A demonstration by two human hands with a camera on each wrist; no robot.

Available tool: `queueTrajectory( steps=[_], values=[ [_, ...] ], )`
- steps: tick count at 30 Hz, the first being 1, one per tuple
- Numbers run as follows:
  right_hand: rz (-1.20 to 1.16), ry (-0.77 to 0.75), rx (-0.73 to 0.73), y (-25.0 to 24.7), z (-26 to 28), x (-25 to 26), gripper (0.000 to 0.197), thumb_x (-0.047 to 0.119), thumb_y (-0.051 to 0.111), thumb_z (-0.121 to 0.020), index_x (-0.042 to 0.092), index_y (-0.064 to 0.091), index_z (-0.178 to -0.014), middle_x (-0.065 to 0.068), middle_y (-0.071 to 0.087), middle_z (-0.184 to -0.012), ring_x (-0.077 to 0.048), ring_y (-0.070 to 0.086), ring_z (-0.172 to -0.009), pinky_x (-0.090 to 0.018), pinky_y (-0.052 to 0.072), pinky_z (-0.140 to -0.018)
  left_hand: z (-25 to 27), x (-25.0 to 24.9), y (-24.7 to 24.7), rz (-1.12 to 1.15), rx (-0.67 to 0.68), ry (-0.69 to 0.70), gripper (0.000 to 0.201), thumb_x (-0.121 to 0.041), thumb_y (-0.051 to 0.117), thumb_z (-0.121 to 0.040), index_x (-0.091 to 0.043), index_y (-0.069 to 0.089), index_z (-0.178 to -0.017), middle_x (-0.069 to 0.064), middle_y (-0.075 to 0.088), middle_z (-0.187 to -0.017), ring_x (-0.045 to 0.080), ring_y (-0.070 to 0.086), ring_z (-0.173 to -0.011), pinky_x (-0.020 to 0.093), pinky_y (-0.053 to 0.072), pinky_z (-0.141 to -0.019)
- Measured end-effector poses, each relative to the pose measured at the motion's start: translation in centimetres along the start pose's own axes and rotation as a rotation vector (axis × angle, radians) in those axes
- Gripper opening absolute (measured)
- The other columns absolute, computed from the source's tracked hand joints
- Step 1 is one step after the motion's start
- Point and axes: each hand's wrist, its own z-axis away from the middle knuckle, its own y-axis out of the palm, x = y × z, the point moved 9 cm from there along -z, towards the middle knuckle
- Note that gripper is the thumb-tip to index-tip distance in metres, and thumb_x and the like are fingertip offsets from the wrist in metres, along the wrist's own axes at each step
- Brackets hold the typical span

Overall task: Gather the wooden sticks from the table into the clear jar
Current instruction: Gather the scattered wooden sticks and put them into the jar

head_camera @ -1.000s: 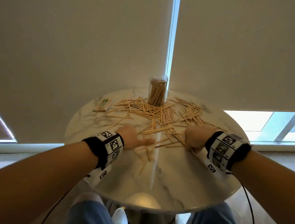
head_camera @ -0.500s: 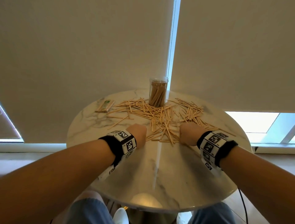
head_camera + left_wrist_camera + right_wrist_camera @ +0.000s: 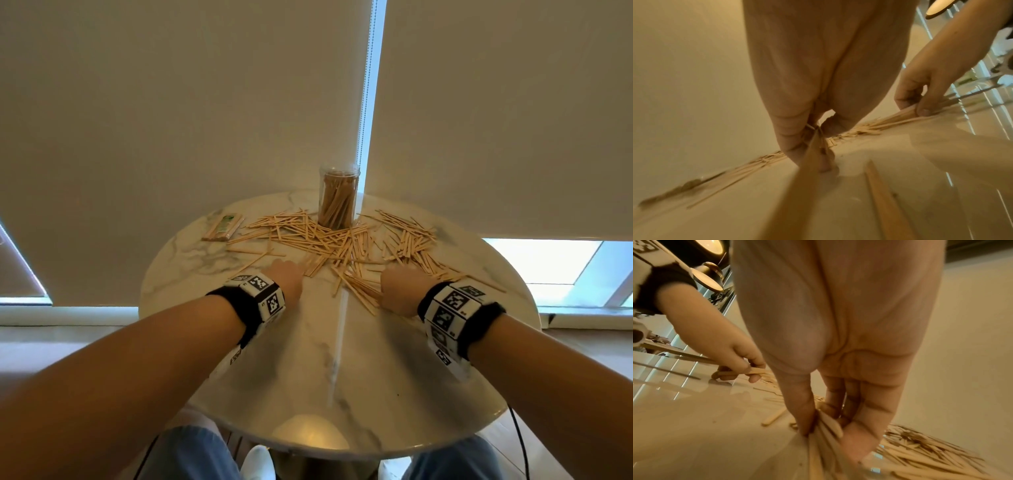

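Observation:
Several wooden sticks [image 3: 342, 240] lie scattered over the far half of a round marble table [image 3: 342, 359]. A clear jar [image 3: 338, 197], upright and packed with sticks, stands at the far edge behind the pile. My left hand [image 3: 287, 274] rests at the pile's near left edge and pinches a few sticks [image 3: 813, 146] between thumb and fingers. My right hand [image 3: 399, 291] sits at the near right edge, its thumb and fingers curled round a bundle of sticks [image 3: 826, 426] that fans out toward the wrist.
A small wrapped packet [image 3: 224, 226] with green print lies at the table's far left. Beige roller blinds hang close behind the table. The near half of the marble top holds only a few stray sticks [image 3: 885, 199].
Both hands have moved forward from the near part of the table into the pile's edge. Sticks that lay in front of the hands have been drawn together and taken hold of.

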Motion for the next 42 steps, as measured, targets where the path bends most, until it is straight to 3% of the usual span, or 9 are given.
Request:
queueTrajectory(
  steps=[4,10,15,20,28,33,36,40,42],
  values=[
    [-0.006,-0.017,-0.006,-0.1,0.1,0.5,0.023,0.014,0.048,-0.099,0.004,0.065,-0.11,-0.01,0.063,-0.107,-0.023,0.062,-0.092,-0.031,0.057,-0.083,-0.4,1.1,-0.5,0.215,-0.002,-0.035,0.032,-0.013,0.036,-0.104,0.002,0.054,-0.126,0.016,0.057,-0.128,0.03,0.058,-0.108,0.035,0.045,-0.083],
    [-0.206,0.059,-0.006,-0.3,-0.3,-1.7,0.021,0.018,0.056,-0.096,0.01,0.061,-0.077,-0.002,0.058,-0.074,-0.014,0.052,-0.064,-0.021,0.04,-0.053,-0.8,1.9,-0.4,0.851,-0.052,-0.085,0.04,-0.038,0.032,-0.105,-0.005,0.054,-0.111,0.019,0.059,-0.098,0.032,0.062,-0.083,0.035,0.046,-0.067],
    [-0.634,0.061,-0.055,-2.8,-0.1,-2.8,0.018,0.028,0.064,-0.096,0.011,0.071,-0.094,-0.004,0.074,-0.086,-0.017,0.07,-0.081,-0.033,0.056,-0.082,-1.6,-0.2,-0.1,1.246,0.003,-0.024,0.031,-0.024,0.033,-0.106,-0.012,0.053,-0.085,0.004,0.045,-0.069,0.014,0.037,-0.052,0.023,0.032,-0.045],
    [-0.843,-0.107,-0.146,-6.0,0.4,0.7,0.018,0.027,0.064,-0.096,0.011,0.072,-0.093,-0.002,0.076,-0.081,-0.014,0.074,-0.073,-0.032,0.06,-0.076,-1.1,-4.0,-1.7,1.301,0.02,0.157,0.081,-0.085,0.049,-0.074,-0.015,0.062,-0.112,0.0,0.048,-0.065,0.012,0.044,-0.058,0.027,0.046,-0.057],
    [-1.012,-0.223,-0.203,-6.1,0.0,4.9,0.013,0.018,0.067,-0.093,0.008,0.076,-0.096,-0.006,0.077,-0.083,-0.02,0.075,-0.08,-0.033,0.063,-0.077,-1.4,-1.9,-3.1,1.312,-0.153,0.036,0.042,-0.05,0.036,-0.098,-0.018,0.063,-0.099,0.006,0.069,-0.088,0.026,0.067,-0.084,0.05,0.057,-0.087],
    [-0.643,-0.049,-0.166,-4.5,-0.8,2.6,0.029,0.037,0.07,-0.09,0.008,0.074,-0.094,-0.004,0.074,-0.082,-0.021,0.072,-0.081,-0.032,0.061,-0.075,-0.6,1.4,-3.9,1.387,-0.069,0.027,0.027,-0.029,0.034,-0.108,-0.012,0.048,-0.092,0.002,0.049,-0.069,0.016,0.049,-0.056,0.032,0.049,-0.056],
    [-0.151,0.045,-0.042,-2.2,-1.3,2.1,0.047,0.053,0.069,-0.085,0.009,0.066,-0.099,-0.003,0.067,-0.09,-0.02,0.064,-0.086,-0.03,0.055,-0.075,0.3,3.0,-3.9,1.015,-0.008,0.077,0.019,-0.026,0.039,-0.105,-0.014,0.051,-0.096,0.004,0.047,-0.073,0.012,0.038,-0.049,0.02,0.033,-0.041],
    [-0.004,0.044,-0.002,-1.3,-1.8,2.7,0.039,0.04,0.071,-0.088,0.007,0.065,-0.109,-0.003,0.066,-0.093,-0.022,0.065,-0.091,-0.036,0.058,-0.084,2.5,3.4,-1.1,0.058,0.168,0.213,0.062,-0.058,0.049,-0.096,-0.027,0.04,-0.148,0.01,0.064,-0.11,0.017,0.055,-0.061,0.026,0.05,-0.056],
    [0.006,0.028,0.007,-1.3,-1.8,3.1,0.03,0.031,0.069,-0.091,0.007,0.064,-0.108,-0.004,0.063,-0.091,-0.022,0.064,-0.089,-0.035,0.058,-0.082,3.1,3.9,0.6,-0.095,0.198,0.172,0.06,-0.061,0.058,-0.09,-0.01,0.064,-0.12,0.006,0.069,-0.1,0.019,0.059,-0.075,0.031,0.05,-0.07]
  ],
)
